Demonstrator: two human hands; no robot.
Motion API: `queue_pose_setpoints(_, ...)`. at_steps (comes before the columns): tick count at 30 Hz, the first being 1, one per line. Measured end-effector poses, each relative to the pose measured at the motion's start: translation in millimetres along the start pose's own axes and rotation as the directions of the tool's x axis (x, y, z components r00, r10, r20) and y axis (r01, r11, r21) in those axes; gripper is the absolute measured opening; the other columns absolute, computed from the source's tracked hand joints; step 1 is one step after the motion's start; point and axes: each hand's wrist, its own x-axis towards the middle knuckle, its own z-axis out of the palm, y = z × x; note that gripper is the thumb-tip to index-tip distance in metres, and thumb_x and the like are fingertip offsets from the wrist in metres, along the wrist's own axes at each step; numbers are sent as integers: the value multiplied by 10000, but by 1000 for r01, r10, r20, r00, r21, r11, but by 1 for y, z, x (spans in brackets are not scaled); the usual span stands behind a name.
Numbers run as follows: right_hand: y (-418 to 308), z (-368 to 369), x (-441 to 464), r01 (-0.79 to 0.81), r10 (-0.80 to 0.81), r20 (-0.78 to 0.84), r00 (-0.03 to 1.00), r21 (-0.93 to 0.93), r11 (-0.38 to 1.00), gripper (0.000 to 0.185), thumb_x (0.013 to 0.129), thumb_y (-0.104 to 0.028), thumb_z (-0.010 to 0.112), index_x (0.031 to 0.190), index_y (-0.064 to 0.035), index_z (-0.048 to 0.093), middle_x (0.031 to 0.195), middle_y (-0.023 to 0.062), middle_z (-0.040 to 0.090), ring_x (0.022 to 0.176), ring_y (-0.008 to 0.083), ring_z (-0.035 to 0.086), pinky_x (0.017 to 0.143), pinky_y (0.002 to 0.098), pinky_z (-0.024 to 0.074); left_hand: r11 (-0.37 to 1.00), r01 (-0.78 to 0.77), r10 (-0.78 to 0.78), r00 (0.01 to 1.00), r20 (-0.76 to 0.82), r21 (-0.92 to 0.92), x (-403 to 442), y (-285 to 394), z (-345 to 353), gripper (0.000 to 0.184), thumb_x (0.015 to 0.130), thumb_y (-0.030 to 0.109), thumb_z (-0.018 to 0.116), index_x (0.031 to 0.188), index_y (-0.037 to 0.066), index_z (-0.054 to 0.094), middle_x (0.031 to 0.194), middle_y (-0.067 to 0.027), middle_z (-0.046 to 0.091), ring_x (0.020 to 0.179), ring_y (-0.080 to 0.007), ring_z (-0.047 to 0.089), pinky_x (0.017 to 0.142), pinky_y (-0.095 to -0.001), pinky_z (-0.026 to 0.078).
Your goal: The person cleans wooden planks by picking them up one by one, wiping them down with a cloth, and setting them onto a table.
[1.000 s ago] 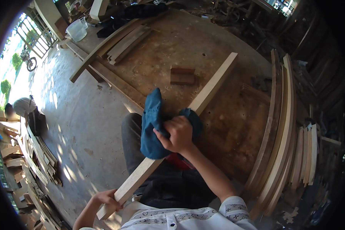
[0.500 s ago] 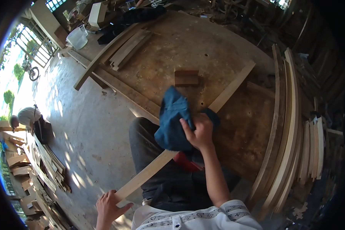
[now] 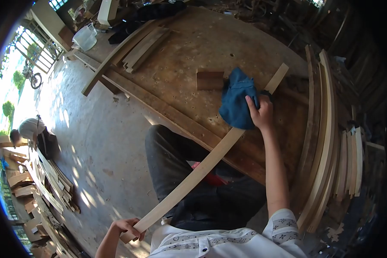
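A long pale wooden strip (image 3: 193,175) runs diagonally from near my waist up over the workbench (image 3: 193,47). Its near end is gripped by my left hand (image 3: 131,229), thumb and fingers closed around it. Farther along, my right hand (image 3: 262,112) clutches a blue cloth (image 3: 239,101), which is draped over the strip and covers part of it. The strip's far end sticks out beyond the cloth. Just left of the cloth, a brown wooden block (image 3: 210,80) rests on the bench.
Several long boards (image 3: 324,142) lie along the right side. Short strips (image 3: 146,49) are stacked at the bench's far left. Another person (image 3: 32,131) bends over a wood pile (image 3: 51,180) on the left. A clear plastic container (image 3: 85,38) stands at the back left.
My right hand and the blue cloth have slid up along the strip, away from my body. My left hand has shifted slightly right and now wraps the strip's end.
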Motion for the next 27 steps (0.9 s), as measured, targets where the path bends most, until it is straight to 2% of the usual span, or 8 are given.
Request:
queue_pose_setpoints(3,-7,2,-4,43,-42,-44,998,24,999,322,946,-264,635,732,-27,594,689,145,597,694,352,583,681,427,440,967,-87,138,969,-203,238,-5,16,14,415,729,155,830,1072,-31,690,931,-87,716,818,-155,654,729,-278,521)
queue_pose_setpoints(4,-4,1,-5,60,-60,-34,998,3,998,326,945,-270,637,732,-27,595,690,144,598,700,352,584,680,427,441,932,55,102,908,-407,358,-13,10,11,499,718,194,872,1132,-16,689,965,-71,715,861,-130,641,769,-261,509)
queue_pose_setpoints(10,-10,14,-8,-59,59,-67,996,-5,998,322,937,-283,648,742,-30,613,700,145,611,733,356,599,684,433,447,952,-46,268,604,-751,303,-16,-9,82,529,742,301,883,1111,-21,686,911,-42,692,823,-106,621,751,-272,499)
queue_pose_setpoints(14,-48,23,-13,-58,60,-49,997,49,997,285,933,-255,641,742,-43,622,710,150,612,724,367,601,696,450,448,911,-133,390,587,-709,391,9,-17,100,557,763,319,868,1148,-27,663,913,-46,678,851,-109,622,762,-281,506)
queue_pose_setpoints(19,-110,41,-63,-13,8,77,997,68,998,316,857,-219,717,677,-30,538,696,165,543,716,383,548,659,453,422,843,-33,464,552,-693,538,42,-1,108,585,776,324,834,1186,-40,628,949,-93,689,864,-123,624,742,-299,516)
queue_pose_setpoints(23,-185,54,-116,41,-67,165,984,153,987,304,830,-327,682,688,-84,567,719,144,569,779,341,590,802,445,462,602,234,653,406,-640,763,70,50,120,477,771,373,767,1039,-1,638,728,-223,671,730,-407,691,669,-409,557)
queue_pose_setpoints(26,-200,66,-144,171,-234,237,943,259,951,316,826,-371,664,716,-82,598,737,134,587,817,308,610,863,437,468,481,364,733,333,-593,798,96,57,103,479,737,355,777,1033,7,636,708,-213,672,717,-404,692,668,-423,560)
queue_pose_setpoints(27,-198,64,-139,233,-303,255,918,273,934,321,828,-380,663,725,-81,606,735,128,591,815,300,613,870,436,469,515,297,733,335,-593,804,97,66,106,469,693,291,797,1030,7,639,743,-222,680,756,-416,683,676,-440,561)
